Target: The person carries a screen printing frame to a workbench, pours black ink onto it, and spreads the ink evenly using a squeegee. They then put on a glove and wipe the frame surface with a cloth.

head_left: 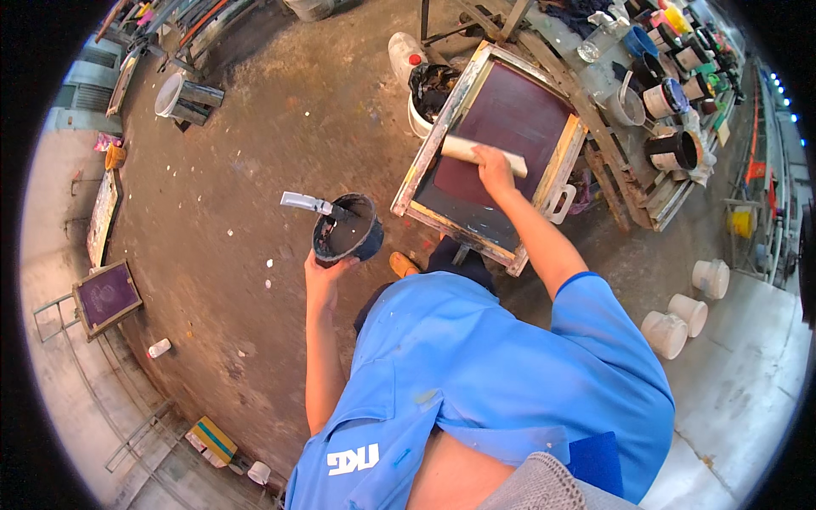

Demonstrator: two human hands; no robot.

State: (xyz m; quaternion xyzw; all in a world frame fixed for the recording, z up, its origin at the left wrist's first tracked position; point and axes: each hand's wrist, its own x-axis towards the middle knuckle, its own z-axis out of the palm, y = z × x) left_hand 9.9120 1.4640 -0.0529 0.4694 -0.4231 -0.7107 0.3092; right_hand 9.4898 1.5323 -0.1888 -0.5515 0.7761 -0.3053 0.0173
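Note:
My left hand [325,274] grips a small dark bucket [367,240] from below and the side, left of my body. Inside the bucket is dark residue, and a light grey scraper handle [304,202] sticks out over its left rim. My right hand [496,172] is closed round a pale wooden squeegee [461,150], which lies across a screen-printing frame [414,184]. The dark purple mesh [520,104] of that frame shows on the far side of the squeegee. The squeegee's lower edge is hidden from here.
A crowded bench [595,127] with ink pots and a clear spray bottle [602,38] stands right of the frame. A lined white bucket [420,119] sits behind it. White tubs [663,333] stand at right; another screen [107,297] leans far left.

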